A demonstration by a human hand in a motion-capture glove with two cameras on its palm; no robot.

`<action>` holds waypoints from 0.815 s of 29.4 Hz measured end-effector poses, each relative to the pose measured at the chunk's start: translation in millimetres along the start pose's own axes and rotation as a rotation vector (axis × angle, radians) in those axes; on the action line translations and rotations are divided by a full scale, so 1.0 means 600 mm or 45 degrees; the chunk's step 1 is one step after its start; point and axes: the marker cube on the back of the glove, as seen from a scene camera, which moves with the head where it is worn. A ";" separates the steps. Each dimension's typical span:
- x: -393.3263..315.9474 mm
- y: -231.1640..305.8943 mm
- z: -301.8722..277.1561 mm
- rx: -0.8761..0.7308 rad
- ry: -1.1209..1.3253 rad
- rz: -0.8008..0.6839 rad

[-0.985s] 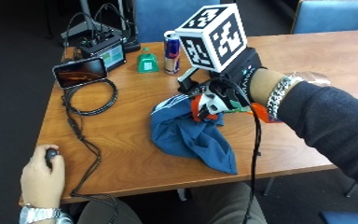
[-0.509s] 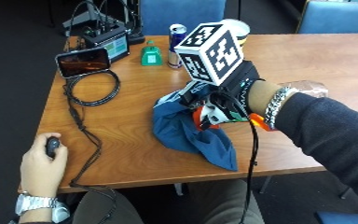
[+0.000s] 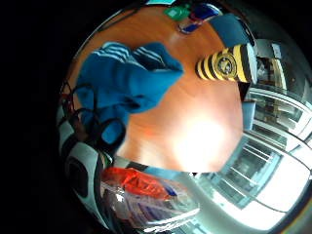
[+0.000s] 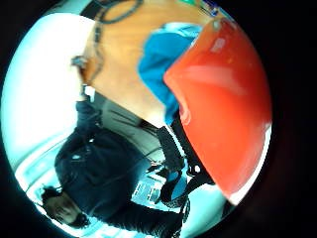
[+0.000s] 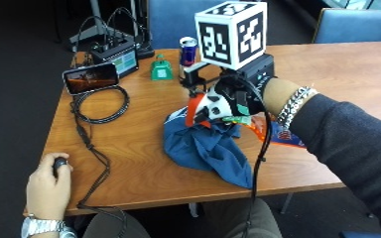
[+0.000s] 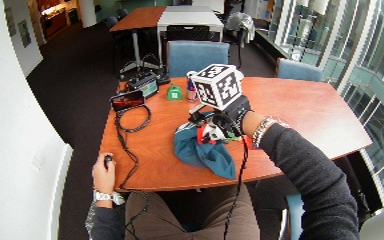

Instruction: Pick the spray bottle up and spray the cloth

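- Your right hand (image 5: 233, 101) had its fingers (image 5: 218, 110) wrapped round the bottle (image 5: 200, 111), holding it up off the worktop (image 5: 138, 144) with its orange-red head aimed down at the cloth (image 5: 207, 148).
- The cloth lay bunched on the worktop directly under and touching the bottle's nose, with one tail reaching the near edge.
- In the thumb-side palm view the orange head (image 4: 223, 99) filled much of the frame, so it sat close against your palm; I could not tell whether a finger was on the trigger.
- What could have gone wrong, as I judged it: the nozzle was so near the cloth that a spray might only wet one small spot, or the fabric might snag the nozzle.
- If you had tilted the bottle further away from you, mist could have drifted toward the phone (image 5: 90, 78) and the small screen (image 5: 116, 60) beyond the cloth.
- The can (image 5: 188, 50) stood upright just behind your hand; a backward swing could have knocked it over.
- Containers: the bottle's body was mostly hidden by your hand, so I could not tell its fill level; the can's contents did not show either.
- Your bare hand (image 5: 48, 186) rested on a small black device at the near edge, well apart from the cloth.
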 end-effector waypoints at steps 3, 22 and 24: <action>-0.014 -0.001 -0.021 0.067 -0.073 -0.026; -0.150 -0.010 -0.195 1.272 -1.261 -0.105; -0.144 -0.019 -0.189 1.375 -1.275 -0.060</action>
